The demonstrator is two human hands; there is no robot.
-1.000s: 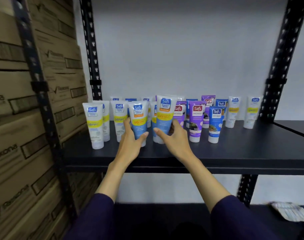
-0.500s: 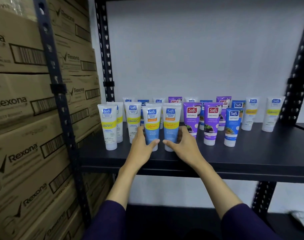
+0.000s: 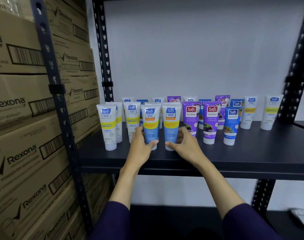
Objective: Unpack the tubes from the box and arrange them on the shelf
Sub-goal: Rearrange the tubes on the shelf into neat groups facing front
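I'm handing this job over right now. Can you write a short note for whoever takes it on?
Left hand grips the left blue-and-white plastic tube; right hand grips the right blue-and-white plastic tube.
Both stand upright, side by side, at the front of the black metal shelf.
Done: white, purple and blue tubes already stand in rows around them.
Left: let go of these two. The box is out of view, so I cannot tell how many tubes remain.

A stockroom: stacked Rexona cartons (image 3: 26, 104) beside black slotted steel shelving (image 3: 217, 153) holding product tubes (image 3: 210, 122).
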